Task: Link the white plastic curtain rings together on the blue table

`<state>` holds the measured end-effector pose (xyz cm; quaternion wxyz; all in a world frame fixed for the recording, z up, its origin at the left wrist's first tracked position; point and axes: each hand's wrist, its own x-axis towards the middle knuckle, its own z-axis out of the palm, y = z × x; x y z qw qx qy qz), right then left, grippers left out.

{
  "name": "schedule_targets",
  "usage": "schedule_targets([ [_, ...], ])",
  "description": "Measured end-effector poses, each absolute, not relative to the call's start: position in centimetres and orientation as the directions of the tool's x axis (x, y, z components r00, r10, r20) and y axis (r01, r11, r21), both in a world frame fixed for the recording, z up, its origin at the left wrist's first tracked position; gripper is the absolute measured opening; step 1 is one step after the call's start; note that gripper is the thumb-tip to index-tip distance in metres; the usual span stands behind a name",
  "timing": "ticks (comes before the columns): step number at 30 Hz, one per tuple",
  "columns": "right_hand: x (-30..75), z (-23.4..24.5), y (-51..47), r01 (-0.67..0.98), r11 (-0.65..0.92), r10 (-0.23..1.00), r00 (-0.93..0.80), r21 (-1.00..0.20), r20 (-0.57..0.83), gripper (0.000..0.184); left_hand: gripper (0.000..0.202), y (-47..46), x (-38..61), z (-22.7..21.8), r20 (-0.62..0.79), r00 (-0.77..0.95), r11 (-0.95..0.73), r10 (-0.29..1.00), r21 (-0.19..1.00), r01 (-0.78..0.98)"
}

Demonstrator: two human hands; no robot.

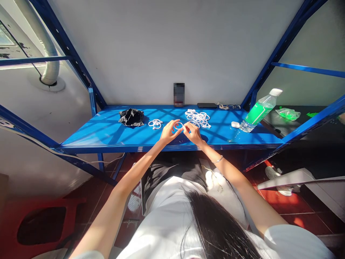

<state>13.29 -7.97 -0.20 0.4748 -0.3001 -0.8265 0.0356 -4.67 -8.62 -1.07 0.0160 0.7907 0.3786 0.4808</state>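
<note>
Over the front of the blue table, my left hand [169,132] pinches a white ring [178,122] between thumb and fingers. My right hand [192,132] meets it from the other side, its fingertips closed at the ring's right edge. Just beyond the right hand lies a loose heap of white rings [198,116], partly covered by that hand. A smaller cluster of white rings [155,124] rests left of my left hand. Small details of the ring at the fingertips are hidden.
The blue table [107,135] carries a crumpled black bag [132,117], an upright phone [179,95], a flat black phone [207,105], a cable [229,106], a white case [235,125] and a bottle with a green label [258,112]. Blue frame posts [93,97] rise at the sides.
</note>
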Motion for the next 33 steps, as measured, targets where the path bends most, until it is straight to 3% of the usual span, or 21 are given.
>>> schedule_targets([
  [5,13.5,-0.5,-7.4,0.407,0.789,0.587,-0.283,-0.460,0.758,0.027,0.035,-8.4,-4.6,-1.0,0.772,0.256,-0.742,0.582,0.374,0.556],
  [8,13.6,-0.6,-7.3,0.412,0.771,0.618,-0.298,-0.486,0.728,0.029,0.040,-8.2,-4.6,-1.2,0.770,0.234,-0.727,0.593,0.389,0.565],
  [16,13.4,0.1,-8.2,0.511,0.714,0.691,-0.403,-0.478,0.601,0.030,0.051,-8.2,-4.8,-1.1,0.638,0.133,-0.627,0.759,0.659,0.415],
  [21,13.3,0.2,-8.3,0.534,0.694,0.713,-0.421,-0.482,0.560,0.030,0.052,-8.4,-4.7,-0.8,0.618,0.092,-0.604,0.781,0.707,0.368],
  [26,13.4,-0.3,-7.7,0.440,0.702,0.712,-0.450,-0.560,0.540,0.029,0.053,-8.6,-4.6,-0.6,0.608,0.100,-0.601,0.787,0.722,0.343],
  [30,13.4,-0.9,-6.9,0.299,0.673,0.732,-0.397,-0.676,0.553,0.032,0.050,-8.7,-4.5,-0.5,0.596,0.114,-0.597,0.795,0.735,0.321],
  [33,13.4,-1.1,-6.6,0.273,0.661,0.745,-0.352,-0.699,0.567,0.035,0.046,-8.7,-4.5,-0.4,0.579,0.137,-0.590,0.804,0.746,0.309],
])
